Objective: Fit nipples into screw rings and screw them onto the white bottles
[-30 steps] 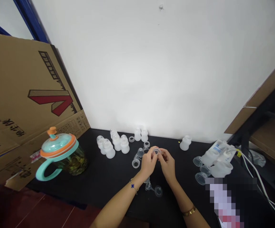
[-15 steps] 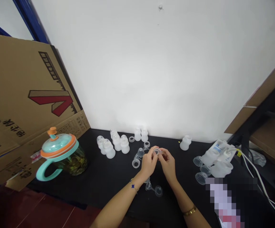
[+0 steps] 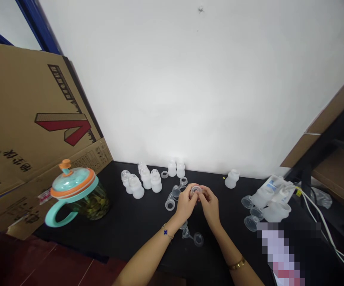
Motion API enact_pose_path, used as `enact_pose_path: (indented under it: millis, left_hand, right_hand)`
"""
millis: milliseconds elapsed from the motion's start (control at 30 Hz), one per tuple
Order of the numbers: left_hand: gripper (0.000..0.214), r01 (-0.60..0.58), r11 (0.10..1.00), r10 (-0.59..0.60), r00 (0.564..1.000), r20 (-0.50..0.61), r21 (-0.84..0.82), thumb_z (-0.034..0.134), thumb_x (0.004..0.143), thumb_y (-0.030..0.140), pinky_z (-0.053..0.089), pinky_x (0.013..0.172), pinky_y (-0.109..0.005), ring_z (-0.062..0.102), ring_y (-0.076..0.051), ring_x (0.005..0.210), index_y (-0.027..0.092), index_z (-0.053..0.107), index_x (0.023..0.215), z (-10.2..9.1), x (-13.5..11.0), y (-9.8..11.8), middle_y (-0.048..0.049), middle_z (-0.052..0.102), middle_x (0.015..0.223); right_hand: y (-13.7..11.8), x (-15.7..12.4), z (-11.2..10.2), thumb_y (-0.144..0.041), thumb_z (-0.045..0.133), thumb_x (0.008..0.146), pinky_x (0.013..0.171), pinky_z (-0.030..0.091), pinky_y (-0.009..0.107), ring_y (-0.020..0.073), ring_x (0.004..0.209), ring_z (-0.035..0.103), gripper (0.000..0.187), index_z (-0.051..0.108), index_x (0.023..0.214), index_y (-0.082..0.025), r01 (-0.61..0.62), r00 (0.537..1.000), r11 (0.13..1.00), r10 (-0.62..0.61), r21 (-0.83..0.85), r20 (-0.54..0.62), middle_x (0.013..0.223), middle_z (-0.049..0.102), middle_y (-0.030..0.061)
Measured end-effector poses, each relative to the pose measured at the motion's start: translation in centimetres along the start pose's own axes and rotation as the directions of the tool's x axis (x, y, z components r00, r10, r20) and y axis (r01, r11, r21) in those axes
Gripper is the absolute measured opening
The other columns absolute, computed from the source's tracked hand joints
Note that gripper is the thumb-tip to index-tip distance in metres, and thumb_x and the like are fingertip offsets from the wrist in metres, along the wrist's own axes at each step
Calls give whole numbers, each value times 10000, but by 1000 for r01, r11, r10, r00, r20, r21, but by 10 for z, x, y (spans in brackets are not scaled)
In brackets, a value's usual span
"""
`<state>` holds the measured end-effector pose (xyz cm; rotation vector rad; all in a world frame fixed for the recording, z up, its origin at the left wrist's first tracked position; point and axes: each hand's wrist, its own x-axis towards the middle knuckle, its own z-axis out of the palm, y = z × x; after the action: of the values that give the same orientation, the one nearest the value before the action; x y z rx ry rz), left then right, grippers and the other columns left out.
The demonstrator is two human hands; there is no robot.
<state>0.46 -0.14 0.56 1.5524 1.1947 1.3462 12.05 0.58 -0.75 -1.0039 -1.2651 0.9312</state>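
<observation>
Between my two hands is a translucent plastic bottle ring (image 3: pixel 196 190), raised above the black table (image 3: pixel 148 234). My left hand (image 3: pixel 185 201) is closed on its left side. My right hand (image 3: pixel 209 201) grips the right side, thumb against the ring. Fingers partly hide it, so I cannot tell whether a teat sits inside. Left of my hands lie a clear dome cap (image 3: pixel 176 192), a loose ring (image 3: pixel 170 205) and another ring (image 3: pixel 183 181). A small clear teat (image 3: pixel 185 233) and a round clear cap (image 3: pixel 198 239) lie below my wrists.
Several capped white bottles (image 3: pixel 137 187) stand at left; two bottles (image 3: pixel 172 169) stand by the wall. One bottle (image 3: pixel 232 179) is at right. Farther right are breast pump parts (image 3: pixel 275 210) and white cables (image 3: pixel 317 214). A turquoise-lidded jug (image 3: pixel 90 202) stands beside a cardboard box (image 3: pixel 20 119).
Both hands keep hold of the ring in nearly the same spot. The ring's opening shows slightly differently between my fingers; everything on the table stays put.
</observation>
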Motion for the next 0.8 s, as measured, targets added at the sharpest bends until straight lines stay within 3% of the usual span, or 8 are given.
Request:
enact_pose_path:
  millis: [167,433,800]
  left_hand:
    - [303,48,996,-47,999,25,-80,513,930,380,380,432,-213,480,-118,432,172,619,1123,0,2,-3,48,540,550]
    - [322,104,970,-89,993,78,-221,550,908,454,386,391,-200,495,-103,390,160,588,1034,1,9,-13,47,570,556]
    - [298,88,975,-74,995,73,-206,536,917,480,359,371,-189,486,-86,374,182,560,919,-4,11,-15,59,558,582]
  right_hand:
    - [2,-1,0,-453,607,885,597,527,287,181,612,637,320,682,1044,-186,25,999,998,-24,-55,21,745,715,23]
    - [-4,-2,-1,-439,574,912,735,558,314,224,822,701,334,707,1100,-197,57,998,992,-53,-113,33,952,754,65]
    - [-10,-6,3,-440,564,926,701,590,331,242,856,723,355,724,1138,-204,125,992,977,-119,-173,50,1051,760,100]
